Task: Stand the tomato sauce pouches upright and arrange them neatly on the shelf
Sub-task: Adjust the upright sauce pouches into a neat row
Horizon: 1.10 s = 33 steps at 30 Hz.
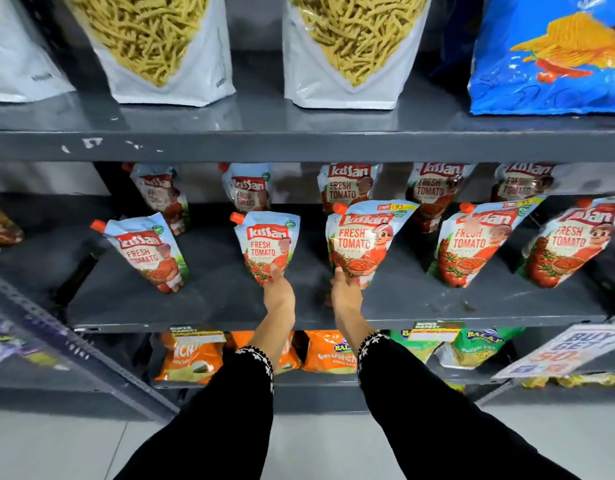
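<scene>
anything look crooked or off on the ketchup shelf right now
Nothing is spilled or torn. The front row is uneven, though: the far left pouch leans left and stands apart from the others. The left hand and right hand each grip the base of a pouch.

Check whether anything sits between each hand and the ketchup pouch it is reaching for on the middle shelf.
Nothing visible does. The left hand already touches the base of the second front pouch, and the right hand touches the base of the third front pouch. The bare shelf in front of them holds nothing.
</scene>
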### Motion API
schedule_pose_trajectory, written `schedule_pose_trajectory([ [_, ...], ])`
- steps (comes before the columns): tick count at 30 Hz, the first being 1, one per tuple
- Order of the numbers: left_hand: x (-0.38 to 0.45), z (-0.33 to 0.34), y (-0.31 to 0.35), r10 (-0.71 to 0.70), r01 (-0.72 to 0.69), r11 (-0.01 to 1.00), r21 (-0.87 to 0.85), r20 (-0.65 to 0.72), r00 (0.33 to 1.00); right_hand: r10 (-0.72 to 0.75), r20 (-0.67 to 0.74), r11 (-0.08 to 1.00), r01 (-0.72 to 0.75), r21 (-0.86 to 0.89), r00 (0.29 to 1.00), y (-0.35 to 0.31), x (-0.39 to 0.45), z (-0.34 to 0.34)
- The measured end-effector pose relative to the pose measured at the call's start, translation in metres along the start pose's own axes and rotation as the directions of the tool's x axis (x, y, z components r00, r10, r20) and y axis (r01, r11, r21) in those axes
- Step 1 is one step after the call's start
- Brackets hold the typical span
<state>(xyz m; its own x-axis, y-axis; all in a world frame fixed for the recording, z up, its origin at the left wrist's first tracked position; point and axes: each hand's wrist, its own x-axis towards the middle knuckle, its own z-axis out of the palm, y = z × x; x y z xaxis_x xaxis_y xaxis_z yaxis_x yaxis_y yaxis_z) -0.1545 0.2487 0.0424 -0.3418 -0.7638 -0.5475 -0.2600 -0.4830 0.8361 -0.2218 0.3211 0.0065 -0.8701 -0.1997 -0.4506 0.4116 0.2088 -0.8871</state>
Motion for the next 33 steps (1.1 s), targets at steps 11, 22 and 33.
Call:
schedule_pose_trajectory([
  [11, 0.036, -0.071, 0.057, -0.001, 0.039, 0.99, -0.133, 0.275, 0.961, 0.079, 0.233, 0.957, -0.139, 0.255, 0.969, -0.037, -0.017, 0.091],
  [22, 0.065, -0.113, 0.075, -0.031, 0.078, 0.992, -0.1, 0.405, 0.914, 0.06, 0.19, 0.951, -0.114, 0.289, 0.98, -0.032, -0.029, 0.14],
  [33, 0.07, -0.132, 0.073, -0.08, 0.09, 0.996, -0.009, 0.366, 0.927, 0.105, -0.101, 0.99, -0.094, 0.109, 0.989, -0.017, -0.035, 0.151],
])
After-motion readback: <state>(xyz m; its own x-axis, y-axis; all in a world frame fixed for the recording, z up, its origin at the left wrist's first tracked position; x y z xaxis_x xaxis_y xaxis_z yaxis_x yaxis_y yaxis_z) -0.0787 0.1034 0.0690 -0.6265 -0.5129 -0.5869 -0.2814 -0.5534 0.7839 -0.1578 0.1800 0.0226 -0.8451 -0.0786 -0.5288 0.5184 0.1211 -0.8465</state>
